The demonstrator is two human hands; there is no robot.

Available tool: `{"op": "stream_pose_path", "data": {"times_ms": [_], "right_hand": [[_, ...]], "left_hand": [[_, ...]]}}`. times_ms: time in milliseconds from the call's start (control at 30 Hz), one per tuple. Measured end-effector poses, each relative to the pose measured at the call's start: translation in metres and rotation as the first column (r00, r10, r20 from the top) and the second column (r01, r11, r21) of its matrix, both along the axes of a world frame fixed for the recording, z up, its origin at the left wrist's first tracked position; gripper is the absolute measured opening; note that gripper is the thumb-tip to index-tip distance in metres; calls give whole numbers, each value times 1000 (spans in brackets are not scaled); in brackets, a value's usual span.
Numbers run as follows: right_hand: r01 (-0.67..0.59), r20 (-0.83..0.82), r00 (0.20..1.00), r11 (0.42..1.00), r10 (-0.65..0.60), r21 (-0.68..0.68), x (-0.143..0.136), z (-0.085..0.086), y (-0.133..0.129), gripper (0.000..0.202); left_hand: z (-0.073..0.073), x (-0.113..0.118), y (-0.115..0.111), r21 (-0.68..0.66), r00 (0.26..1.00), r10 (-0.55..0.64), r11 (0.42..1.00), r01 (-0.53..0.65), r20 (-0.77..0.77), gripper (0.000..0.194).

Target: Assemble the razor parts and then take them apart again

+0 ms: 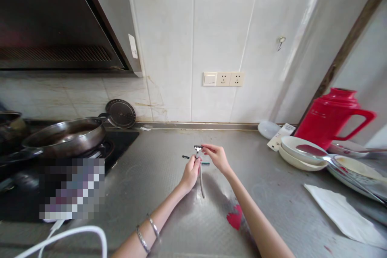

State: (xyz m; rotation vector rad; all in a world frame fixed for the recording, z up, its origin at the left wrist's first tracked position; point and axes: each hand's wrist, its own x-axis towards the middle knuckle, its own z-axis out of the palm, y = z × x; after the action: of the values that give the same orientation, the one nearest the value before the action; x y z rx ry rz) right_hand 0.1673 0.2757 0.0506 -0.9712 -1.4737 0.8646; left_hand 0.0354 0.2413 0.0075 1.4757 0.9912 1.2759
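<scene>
Grey-handled razor (198, 150): upper handle concealed by the left hand (190, 172) gripping it, head protruding above; right hand (216, 157) has fingertips at the head's edge, grip indeterminable.

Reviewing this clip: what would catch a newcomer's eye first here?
Probably the bright red jug, standing against the wall at the far right. Next, the two hands mid-counter, the left holding a small razor-like tool upright and the right at its head.
</scene>
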Motion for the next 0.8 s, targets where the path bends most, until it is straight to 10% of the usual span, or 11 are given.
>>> {"op": "stream_pose_path", "data": {"times_ms": [800], "right_hand": [[-41, -26, 999, 999, 41, -6, -3, 8, -10, 25]], "left_hand": [[-3, 0, 4, 25, 996, -80, 997, 79, 28, 29]]}}
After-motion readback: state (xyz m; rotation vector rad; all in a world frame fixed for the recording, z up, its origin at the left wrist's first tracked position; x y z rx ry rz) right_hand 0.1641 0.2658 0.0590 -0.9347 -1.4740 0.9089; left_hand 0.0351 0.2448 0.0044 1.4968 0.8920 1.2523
